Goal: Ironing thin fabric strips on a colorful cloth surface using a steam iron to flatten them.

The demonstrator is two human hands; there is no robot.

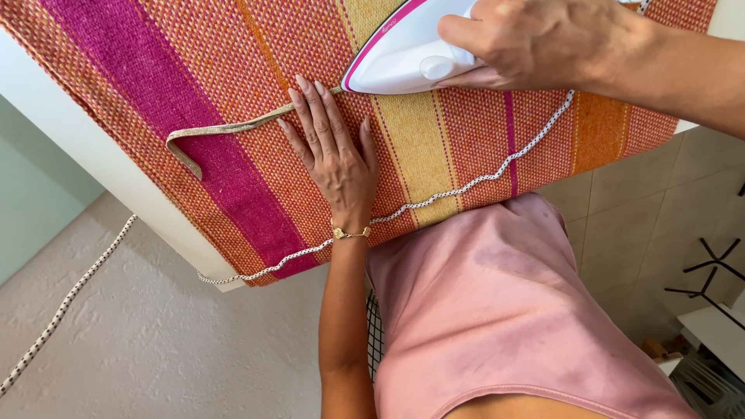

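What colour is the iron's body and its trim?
The iron is white with pink trim along its edge, seen in the head view under the right hand.

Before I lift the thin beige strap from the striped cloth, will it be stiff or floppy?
Probably floppy: the beige strap lies flat and folds back on itself in a loop at its end. It looks thin, so likely light. The left hand presses flat beside it while the right hand holds the iron at its other end, so it may shift easily.

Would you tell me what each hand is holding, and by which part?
The right hand holds the white iron by its top handle. The left hand holds nothing; it presses flat on the striped cloth.
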